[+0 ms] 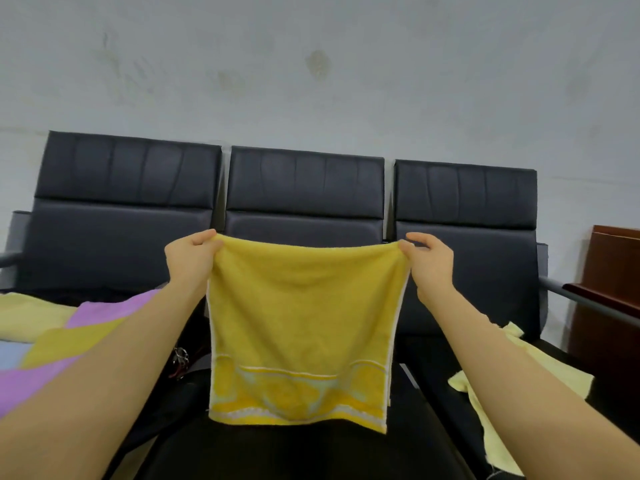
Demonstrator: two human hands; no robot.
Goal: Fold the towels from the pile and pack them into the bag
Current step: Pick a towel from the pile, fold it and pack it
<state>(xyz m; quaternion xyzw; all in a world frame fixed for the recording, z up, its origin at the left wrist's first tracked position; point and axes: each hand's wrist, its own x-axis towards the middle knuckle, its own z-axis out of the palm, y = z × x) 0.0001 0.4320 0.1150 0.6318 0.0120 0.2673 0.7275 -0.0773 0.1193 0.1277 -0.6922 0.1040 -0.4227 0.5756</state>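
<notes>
A bright yellow terry towel with a white-patterned border [301, 327] hangs in the air in front of the person, over the middle seat of a row of three black leather chairs [304, 188]. It appears already doubled over – a second layer peeks out along its right edge – and the top edge is pulled nearly taut, sagging only a little in the middle. Held this way, gravity straightens the cloth and lines the edges up, which suits a next fold made either in the air or laid on the seat.

The left hand [188, 259] pinches the top left corner between thumb and curled fingers; the right hand [431, 263] pinches the top right corner the same way. Both arms are stretched forward and spread to the towel's width – enough to keep the cloth flat without stretching it.

On the left seat lies the pile of loose towels in purple, mustard, pale yellow and light blue [59, 334], within easy reach. On the right seat lies a pale yellow cloth [512, 386], crumpled rather than folded. Beside the right armrest stands a reddish-brown wooden cabinet [613, 289]. Something dark with metal rings [180, 358] sits between the left and middle seats; whether it is the bag cannot be told.
</notes>
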